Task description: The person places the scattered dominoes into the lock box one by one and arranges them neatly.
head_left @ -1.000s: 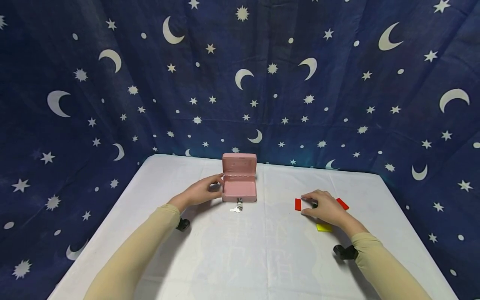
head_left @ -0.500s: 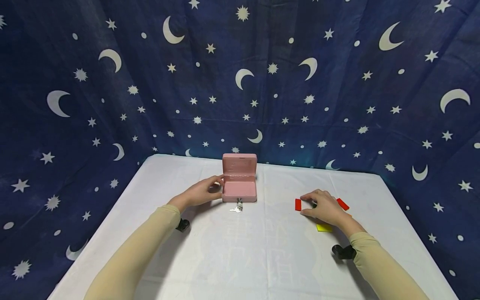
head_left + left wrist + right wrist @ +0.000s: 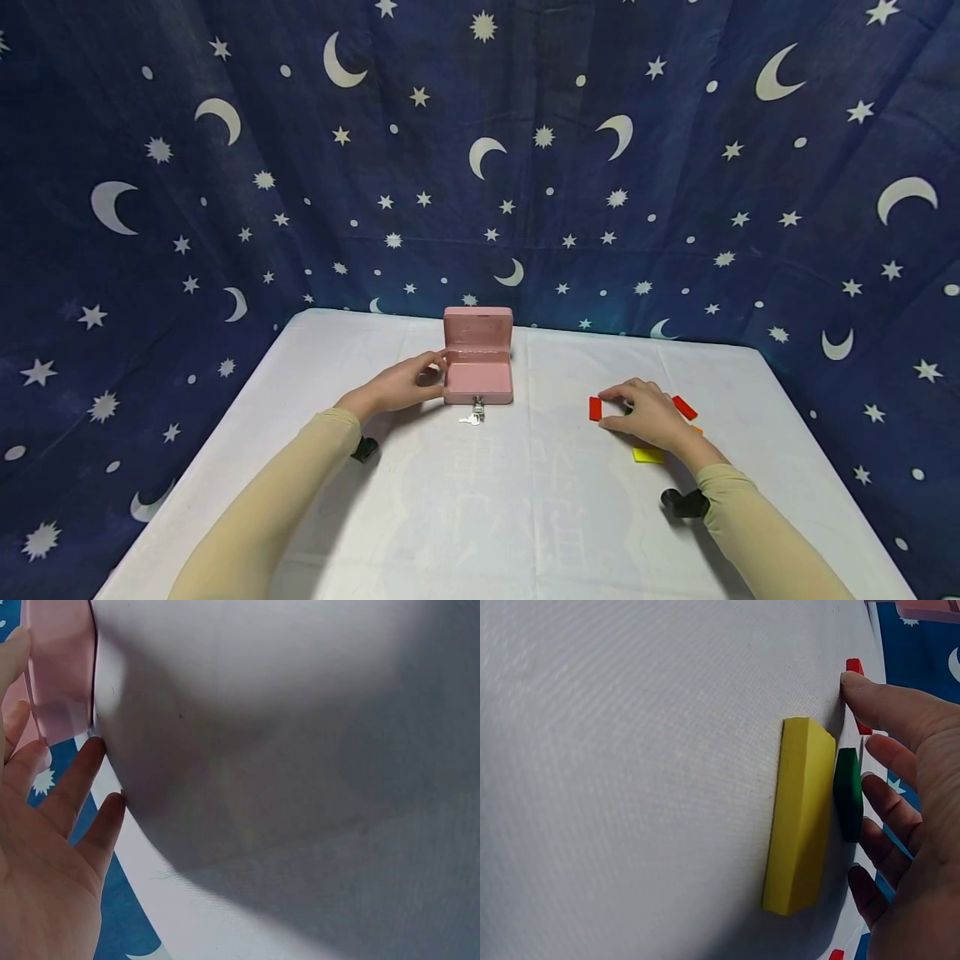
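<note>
A small pink metal cash box (image 3: pixel 478 377) stands with its lid raised at the back middle of the table. Keys (image 3: pixel 472 417) hang at its front lock. My left hand (image 3: pixel 397 385) touches the box's left side, thumb toward the front and index toward the back; in the left wrist view, its other fingers (image 3: pixel 94 832) spread out straight. Close to the left red block (image 3: pixel 595 408) is my right hand (image 3: pixel 648 414), thumb and index fingertips apart near the block's two ends. Beneath that hand lies a green block (image 3: pixel 848 795), beside a yellow block (image 3: pixel 799 817).
Another red block (image 3: pixel 684 407) lies right of my right hand, and an orange piece (image 3: pixel 697 430) peeks out behind the wrist. White cloth covers the table (image 3: pixel 465 517). A dark blue curtain (image 3: pixel 420 167) with moons and stars rises behind it.
My right hand has shifted slightly left, its fingertips coming closer to the left red block. More of the orange piece shows now. The left hand and the box stay as they were.
</note>
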`<state>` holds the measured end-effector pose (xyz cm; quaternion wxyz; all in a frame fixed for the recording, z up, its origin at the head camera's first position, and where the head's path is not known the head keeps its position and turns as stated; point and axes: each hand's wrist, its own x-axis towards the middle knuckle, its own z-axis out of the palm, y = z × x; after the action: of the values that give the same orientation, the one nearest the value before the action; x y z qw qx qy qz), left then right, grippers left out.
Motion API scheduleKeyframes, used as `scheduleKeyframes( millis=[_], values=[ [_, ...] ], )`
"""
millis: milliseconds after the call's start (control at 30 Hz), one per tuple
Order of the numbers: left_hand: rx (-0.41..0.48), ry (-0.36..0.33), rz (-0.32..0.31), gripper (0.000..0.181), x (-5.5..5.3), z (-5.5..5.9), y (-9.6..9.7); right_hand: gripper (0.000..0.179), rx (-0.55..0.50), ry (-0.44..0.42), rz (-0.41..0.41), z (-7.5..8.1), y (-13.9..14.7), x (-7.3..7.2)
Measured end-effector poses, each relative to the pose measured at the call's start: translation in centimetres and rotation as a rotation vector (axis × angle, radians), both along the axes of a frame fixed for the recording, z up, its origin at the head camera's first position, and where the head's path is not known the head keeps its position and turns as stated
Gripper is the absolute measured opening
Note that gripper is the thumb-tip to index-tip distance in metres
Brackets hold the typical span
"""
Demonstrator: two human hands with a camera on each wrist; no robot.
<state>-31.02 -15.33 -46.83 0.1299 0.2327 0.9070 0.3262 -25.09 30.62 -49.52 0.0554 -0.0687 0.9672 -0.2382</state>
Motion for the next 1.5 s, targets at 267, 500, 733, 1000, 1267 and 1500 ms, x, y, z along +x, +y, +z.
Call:
scheduleKeyframes(
  millis=[267, 500, 733, 1000, 1267, 1500],
  values=[
    [0.002, 0.0, -0.003, 0.037, -0.24, -0.03, -0.02, 0.055, -0.036, -0.015, -0.016, 0.01, 0.05, 0.02],
    [-0.009, 0.002, -0.006, 0.038, -0.44, -0.08, -0.11, 0.056, -0.057, -0.022, -0.008, 0.15, 0.09, 0.02],
    [0.002, -0.002, -0.023, 0.038, -0.57, -0.17, -0.29, 0.057, -0.069, -0.025, -0.01, 0.19, 0.09, 0.0],
    [-0.002, 0.01, -0.034, 0.038, -0.67, -0.28, -0.36, 0.056, -0.063, -0.017, -0.014, 0.07, 0.13, -0.03],
    [-0.004, 0.01, -0.031, 0.036, -0.44, -0.22, -0.45, 0.057, -0.05, 0.012, -0.024, -0.05, -0.02, 0.07],
    [-0.007, 0.032, -0.059, 0.035, -0.3, -0.11, -0.54, 0.058, -0.045, 0.02, -0.02, -0.24, -0.01, 0.25]
  ],
)
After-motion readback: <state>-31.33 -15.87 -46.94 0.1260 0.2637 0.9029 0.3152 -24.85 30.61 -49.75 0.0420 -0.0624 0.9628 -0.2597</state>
